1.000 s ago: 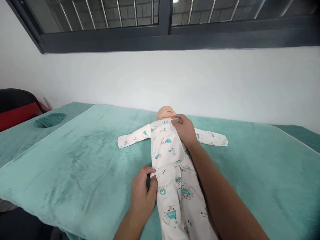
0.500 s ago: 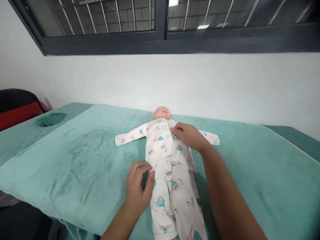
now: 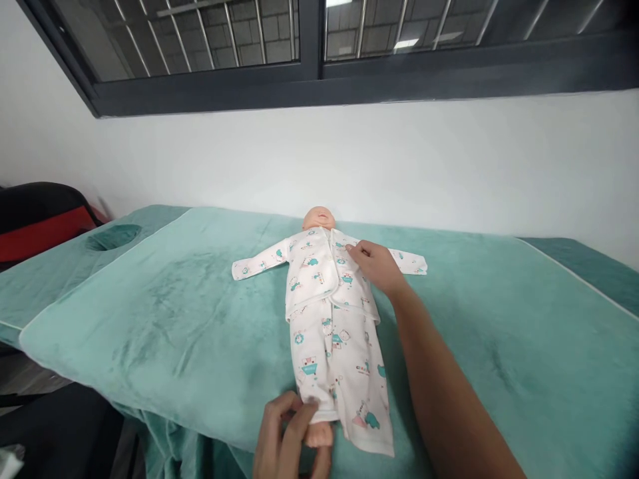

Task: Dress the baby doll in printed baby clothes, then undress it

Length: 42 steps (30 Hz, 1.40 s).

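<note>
A baby doll (image 3: 319, 217) lies on its back with its arms spread. It wears a white printed baby shirt (image 3: 310, 266), tied or wrapped at the front, and matching baby trousers (image 3: 319, 359). My left hand (image 3: 289, 436) is at the lower end of the left trouser leg, with bent fingers pinching the cuff beside the doll's bare foot (image 3: 318, 434). My right hand (image 3: 374, 263) rests on the right side of the chest, its fingers curled together against the shirt front. The other foot is hidden inside the longer-hanging right trouser leg.
A green plush cover (image 3: 174, 332) lies over the bed, which has a face hole (image 3: 114, 237) at the left. Behind it are a white wall (image 3: 249, 159) and a dark-framed window (image 3: 200, 93). A black and red object (image 3: 47, 226) and a black seat (image 3: 60, 432) stand at left.
My left hand has moved down from beside the doll's hip to the trouser cuff and foot. My right hand stays at the chest, and the shirt front lies more closed. The view has shifted slightly.
</note>
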Each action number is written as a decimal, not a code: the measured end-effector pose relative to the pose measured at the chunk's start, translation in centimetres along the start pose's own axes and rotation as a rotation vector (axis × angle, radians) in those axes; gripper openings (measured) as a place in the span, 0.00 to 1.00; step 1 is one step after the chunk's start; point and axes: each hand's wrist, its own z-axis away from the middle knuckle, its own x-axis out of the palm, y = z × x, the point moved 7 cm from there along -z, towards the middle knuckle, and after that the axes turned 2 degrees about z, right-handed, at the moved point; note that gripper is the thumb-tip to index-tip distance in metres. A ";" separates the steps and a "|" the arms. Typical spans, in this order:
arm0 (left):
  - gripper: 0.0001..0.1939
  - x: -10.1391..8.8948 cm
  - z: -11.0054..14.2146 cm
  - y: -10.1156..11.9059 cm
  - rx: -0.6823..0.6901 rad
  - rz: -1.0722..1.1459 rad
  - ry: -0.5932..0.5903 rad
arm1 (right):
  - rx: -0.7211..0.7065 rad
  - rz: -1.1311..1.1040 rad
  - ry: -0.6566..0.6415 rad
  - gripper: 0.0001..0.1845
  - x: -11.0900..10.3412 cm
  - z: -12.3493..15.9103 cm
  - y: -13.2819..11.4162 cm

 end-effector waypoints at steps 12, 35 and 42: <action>0.11 -2.0 -0.2 -2.7 -0.234 0.208 -0.098 | -0.510 0.453 -0.199 0.07 8.7 21.4 -8.7; 0.04 -4.5 0.1 -1.7 -0.124 0.327 -0.049 | -0.457 0.213 0.115 0.11 7.3 24.4 -8.2; 0.08 -3.5 0.9 -1.6 -0.043 0.287 -0.103 | -0.567 0.263 0.100 0.07 6.9 25.1 -7.1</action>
